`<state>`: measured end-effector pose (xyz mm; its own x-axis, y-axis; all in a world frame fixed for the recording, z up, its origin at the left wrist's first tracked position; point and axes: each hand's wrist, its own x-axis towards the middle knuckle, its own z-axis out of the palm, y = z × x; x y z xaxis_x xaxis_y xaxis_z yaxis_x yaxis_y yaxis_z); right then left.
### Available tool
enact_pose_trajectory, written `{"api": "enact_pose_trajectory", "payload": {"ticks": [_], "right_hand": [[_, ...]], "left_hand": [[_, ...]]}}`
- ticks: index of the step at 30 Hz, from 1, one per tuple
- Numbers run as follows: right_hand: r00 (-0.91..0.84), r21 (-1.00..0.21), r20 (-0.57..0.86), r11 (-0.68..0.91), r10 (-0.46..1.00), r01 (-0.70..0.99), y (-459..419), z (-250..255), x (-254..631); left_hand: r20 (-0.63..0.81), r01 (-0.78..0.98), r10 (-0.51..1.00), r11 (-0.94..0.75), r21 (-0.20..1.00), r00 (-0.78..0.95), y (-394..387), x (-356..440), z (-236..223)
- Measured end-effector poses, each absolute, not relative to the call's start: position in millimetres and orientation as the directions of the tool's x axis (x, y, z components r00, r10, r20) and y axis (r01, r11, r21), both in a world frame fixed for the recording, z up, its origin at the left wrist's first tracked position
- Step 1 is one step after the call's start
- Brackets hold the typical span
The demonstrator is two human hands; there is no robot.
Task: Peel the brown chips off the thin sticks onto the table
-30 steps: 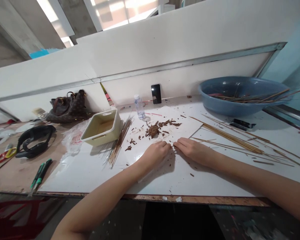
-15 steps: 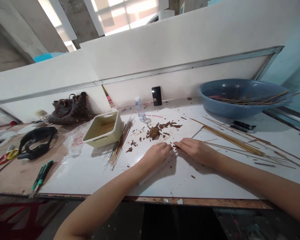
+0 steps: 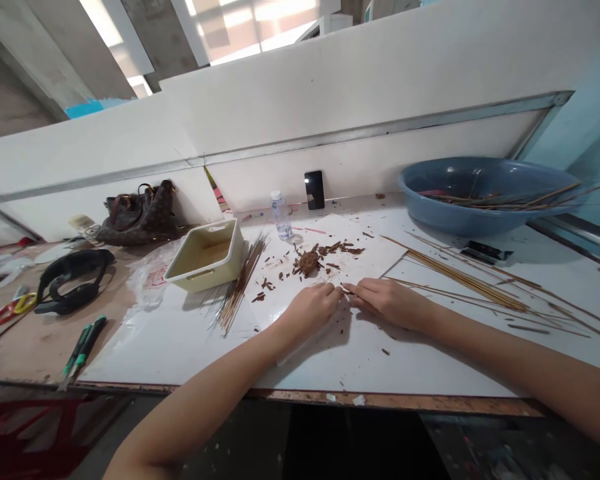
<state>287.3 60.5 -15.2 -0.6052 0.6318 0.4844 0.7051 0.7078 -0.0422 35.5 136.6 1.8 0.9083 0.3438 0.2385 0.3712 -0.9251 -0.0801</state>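
Close work at centre front

A long white-topped table (image 3: 340, 367) runs across the view, with a tan plywood section (image 3: 35, 340) at its left end and a white panel wall (image 3: 360, 147) behind it. At the back right sits a wide blue plastic basin (image 3: 480, 223) holding a loose layer of thin brown sticks (image 3: 500, 199). Further left, a brown patterned leather handbag (image 3: 140, 223) rests against the wall, and a cream rectangular plastic tray (image 3: 205, 277) stands on the white top. A black curved strap (image 3: 73, 280) lies on the plywood.

A long bundle of thin tan sticks (image 3: 460, 283) lies right of the hands, and a shorter brown bundle (image 3: 240, 287) lies just beside the tray. A clear plastic water bottle (image 3: 281, 217) and a black phone (image 3: 314, 190) stand near the wall. Orange-and-yellow-handled scissors (image 3: 13, 310) and 2 green-handled tools (image 3: 83, 347) lie on the plywood.

The left hand (image 3: 310, 310) and right hand (image 3: 390, 303) sit close together at centre, fingers curled inward and almost meeting. A small brown wood sliver (image 3: 347, 291) lies at their fingertips; I cannot tell whether either hand grips it. A scattered heap of brown wood chips (image 3: 307, 263) lies just beyond them.
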Motion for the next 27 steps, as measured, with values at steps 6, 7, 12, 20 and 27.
{"api": "enact_pose_trajectory", "payload": {"ticks": [6, 7, 12, 20, 27], "right_hand": [[-0.354, -0.296, 0.462, 0.517, 0.814, 0.803, 92, 1, 288], [-0.319, -0.329, 0.417, 0.468, 0.851, 0.820, 104, 4, 287], [-0.239, -0.292, 0.182, 0.284, 0.954, 0.913, 157, 11, 272], [-0.113, -0.070, 0.065, 0.118, 0.991, 0.991, 146, 18, 240], [-0.226, 0.110, -0.030, 0.228, 0.974, 0.967, 161, 22, 230]], "left_hand": [[0.232, 0.389, 0.364, -0.918, -0.074, 0.902, 147, 32, 6], [0.225, 0.393, 0.369, -0.917, -0.072, 0.902, 150, 31, 5], [0.207, 0.395, 0.373, -0.916, -0.072, 0.904, 158, 28, 2], [0.256, 0.226, 0.186, -0.965, -0.135, 0.949, 158, 25, -2], [0.231, 0.178, 0.141, -0.973, -0.150, 0.963, 156, 27, -2]]}}
